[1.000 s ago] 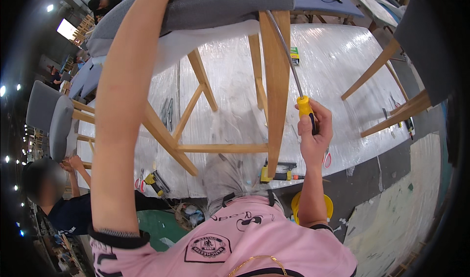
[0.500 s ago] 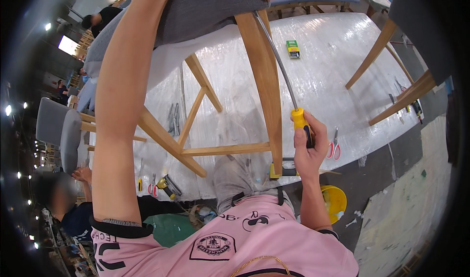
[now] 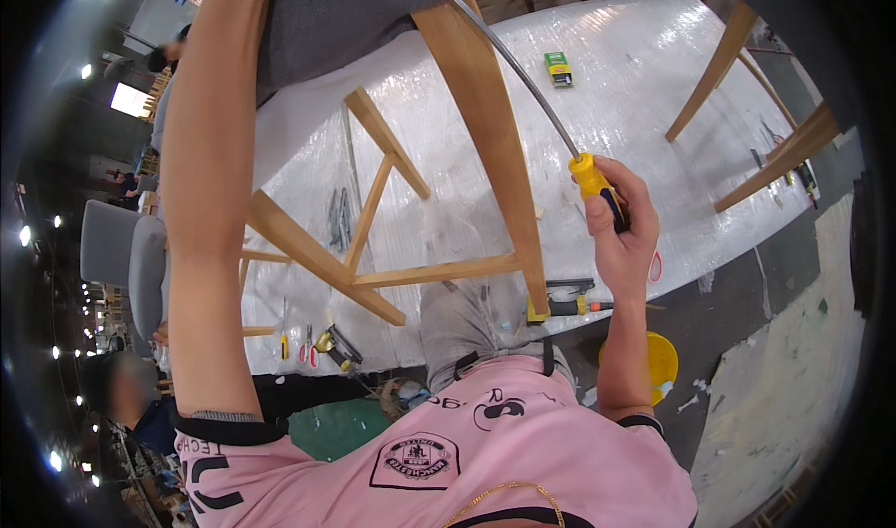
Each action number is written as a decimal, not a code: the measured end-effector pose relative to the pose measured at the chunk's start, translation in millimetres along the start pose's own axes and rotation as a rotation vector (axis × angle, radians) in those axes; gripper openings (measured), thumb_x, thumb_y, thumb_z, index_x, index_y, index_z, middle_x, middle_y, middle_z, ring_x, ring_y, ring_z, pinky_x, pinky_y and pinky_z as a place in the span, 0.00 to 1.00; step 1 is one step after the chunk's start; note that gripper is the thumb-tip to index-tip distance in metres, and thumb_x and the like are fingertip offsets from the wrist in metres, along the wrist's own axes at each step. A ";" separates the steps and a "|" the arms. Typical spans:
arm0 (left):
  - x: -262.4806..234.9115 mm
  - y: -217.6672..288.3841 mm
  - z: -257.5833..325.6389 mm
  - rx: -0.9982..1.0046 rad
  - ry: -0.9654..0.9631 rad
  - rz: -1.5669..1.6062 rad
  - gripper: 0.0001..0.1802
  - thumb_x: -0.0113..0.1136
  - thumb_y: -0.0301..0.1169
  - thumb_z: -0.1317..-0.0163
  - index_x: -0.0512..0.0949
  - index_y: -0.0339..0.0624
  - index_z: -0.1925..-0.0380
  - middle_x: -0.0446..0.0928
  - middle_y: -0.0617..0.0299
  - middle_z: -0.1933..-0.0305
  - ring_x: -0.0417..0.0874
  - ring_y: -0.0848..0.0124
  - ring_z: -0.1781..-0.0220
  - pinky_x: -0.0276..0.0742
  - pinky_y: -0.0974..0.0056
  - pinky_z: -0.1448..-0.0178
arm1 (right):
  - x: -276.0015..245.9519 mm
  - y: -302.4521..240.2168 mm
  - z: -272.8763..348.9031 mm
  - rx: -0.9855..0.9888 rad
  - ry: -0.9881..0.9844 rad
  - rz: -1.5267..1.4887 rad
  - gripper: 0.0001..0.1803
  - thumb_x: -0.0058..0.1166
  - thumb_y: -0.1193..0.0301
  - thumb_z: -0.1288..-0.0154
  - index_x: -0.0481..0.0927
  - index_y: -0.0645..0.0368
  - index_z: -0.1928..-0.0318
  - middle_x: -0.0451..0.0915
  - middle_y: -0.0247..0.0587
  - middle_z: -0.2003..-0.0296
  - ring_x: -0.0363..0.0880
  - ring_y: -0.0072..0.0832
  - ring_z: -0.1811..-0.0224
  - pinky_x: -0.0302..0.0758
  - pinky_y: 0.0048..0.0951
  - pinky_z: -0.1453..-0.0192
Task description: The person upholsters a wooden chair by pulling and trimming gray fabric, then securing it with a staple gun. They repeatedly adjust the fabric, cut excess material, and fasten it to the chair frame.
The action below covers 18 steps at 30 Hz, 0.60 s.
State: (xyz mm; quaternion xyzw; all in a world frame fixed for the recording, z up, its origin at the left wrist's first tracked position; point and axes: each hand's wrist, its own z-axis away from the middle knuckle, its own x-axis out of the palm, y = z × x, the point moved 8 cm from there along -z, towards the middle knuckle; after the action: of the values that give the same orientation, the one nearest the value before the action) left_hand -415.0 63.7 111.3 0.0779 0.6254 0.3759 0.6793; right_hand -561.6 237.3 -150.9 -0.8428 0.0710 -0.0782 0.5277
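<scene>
My right hand point(image 3: 623, 225) is closed around the yellow-and-black handle of a long screwdriver point(image 3: 590, 175). The thin metal shaft runs up and left, and its tip meets the spot where a wooden leg point(image 3: 485, 122) joins the seat. The chair is tilted, with a dark grey upholstered seat point(image 3: 336, 24) at the top and wooden legs linked by crossbars point(image 3: 439, 272). My left forearm point(image 3: 213, 173) reaches up along the seat's left side, and the hand lies beyond the upper edge of the picture.
A plastic-wrapped table point(image 3: 597, 108) holds a small green-and-yellow box point(image 3: 558, 69), a yellow-black power tool point(image 3: 560, 306), a staple gun point(image 3: 338, 346) and red-handled scissors point(image 3: 308, 349). Another chair's legs point(image 3: 714, 75) stand at right. A yellow bucket point(image 3: 661, 365) is below; a person point(image 3: 140, 397) is at lower left.
The chair has shifted left and up in the picture. My right hand has moved slightly right and up, and the screwdriver leans more. The left hand has left the picture at the top.
</scene>
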 end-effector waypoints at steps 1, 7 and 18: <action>-1.3 -4.4 -1.2 -0.025 0.015 0.011 0.14 0.77 0.32 0.41 0.89 0.39 0.56 0.87 0.57 0.49 0.84 0.68 0.43 0.75 0.64 0.35 | 2.9 1.0 8.1 -0.043 0.026 0.032 0.19 0.63 0.67 0.26 0.80 0.61 0.40 0.84 0.36 0.62 0.73 0.15 0.68 0.70 0.20 0.63; -10.0 -19.3 -1.8 -0.085 0.085 0.009 0.13 0.77 0.29 0.42 0.88 0.38 0.57 0.87 0.58 0.49 0.83 0.65 0.42 0.74 0.62 0.33 | 33.2 18.4 48.2 0.042 0.040 -0.071 0.20 0.62 0.67 0.26 0.79 0.61 0.39 0.84 0.35 0.61 0.72 0.15 0.69 0.71 0.20 0.62; -14.9 -11.0 -5.3 0.034 0.056 -0.079 0.10 0.76 0.29 0.41 0.89 0.39 0.60 0.87 0.58 0.51 0.82 0.65 0.41 0.71 0.59 0.31 | 40.0 8.1 44.6 -0.109 0.164 -0.020 0.21 0.63 0.67 0.26 0.78 0.62 0.38 0.84 0.38 0.61 0.75 0.17 0.68 0.72 0.21 0.62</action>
State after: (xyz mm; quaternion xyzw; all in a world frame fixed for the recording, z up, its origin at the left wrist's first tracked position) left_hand -414.2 45.0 115.6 0.0545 0.6530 0.3401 0.6745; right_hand -513.6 264.9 -175.1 -0.8618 0.1097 -0.1480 0.4726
